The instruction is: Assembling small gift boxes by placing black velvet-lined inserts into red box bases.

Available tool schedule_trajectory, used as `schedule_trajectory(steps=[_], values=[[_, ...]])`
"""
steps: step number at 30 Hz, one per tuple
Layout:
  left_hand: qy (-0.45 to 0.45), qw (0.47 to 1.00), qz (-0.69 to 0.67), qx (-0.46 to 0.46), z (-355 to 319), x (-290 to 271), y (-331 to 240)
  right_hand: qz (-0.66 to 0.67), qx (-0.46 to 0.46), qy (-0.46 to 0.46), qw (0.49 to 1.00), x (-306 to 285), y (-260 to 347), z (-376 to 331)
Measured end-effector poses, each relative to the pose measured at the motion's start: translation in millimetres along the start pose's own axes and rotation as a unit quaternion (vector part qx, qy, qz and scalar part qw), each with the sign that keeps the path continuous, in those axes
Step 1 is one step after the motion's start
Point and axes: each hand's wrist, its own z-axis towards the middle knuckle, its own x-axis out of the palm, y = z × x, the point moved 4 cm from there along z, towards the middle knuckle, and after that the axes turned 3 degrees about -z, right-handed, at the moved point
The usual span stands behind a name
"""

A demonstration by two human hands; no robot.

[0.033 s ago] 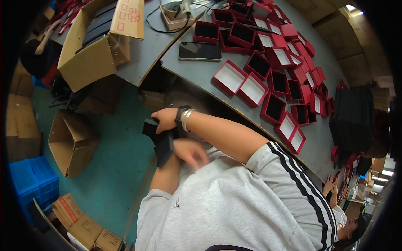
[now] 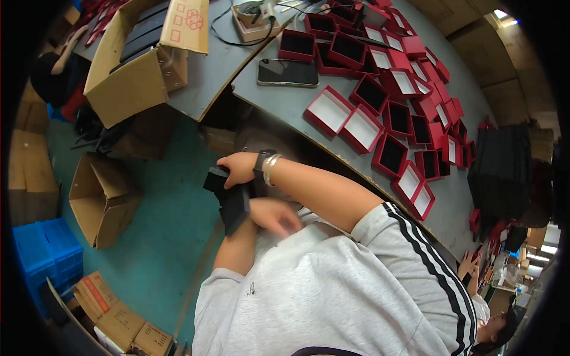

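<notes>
- Barely anything has moved since the earlier frame: our view has slid slightly, so the table (image 2: 267, 98) and boxes sit a touch further right, and our hands keep nearly the same pose.
- Our right hand (image 2: 240, 168), with a watch and bangles at the wrist, grips the upper part of the black blocks (image 2: 236, 209).
- These blocks are in front of our body, over the floor (image 2: 145, 237), their lower part across our left wrist; we cannot tell whether they are joined.
- Our left hand (image 2: 275, 215) is blurred, fingers curled; we cannot tell whether it grasps anything.
- On the table we see red boxes (image 2: 361, 129) beside a phone (image 2: 288, 72).
</notes>
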Motion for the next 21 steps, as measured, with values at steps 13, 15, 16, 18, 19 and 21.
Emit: schedule_trajectory(steps=[13,15,16,18,19,21], values=[[-0.830,0.528,-0.120,0.135,-130,69,24,0.178,-0.064,-0.113,0.975,-10,-2,-64],[-0.805,0.558,-0.158,0.128,-120,49,24,0.173,-0.113,-0.121,0.971,-18,10,-86],[-0.770,0.613,-0.149,0.097,-116,42,8,0.160,-0.159,-0.129,0.966,-23,14,-98],[-0.719,0.689,-0.093,-0.013,-111,41,-16,0.170,-0.197,-0.095,0.961,-27,9,-121],[-0.683,0.727,-0.033,-0.061,-102,42,-32,0.168,-0.202,-0.073,0.962,-27,8,-135],[-0.632,0.764,0.034,-0.125,-82,44,-57,0.206,-0.225,-0.038,0.952,-27,11,-163]])
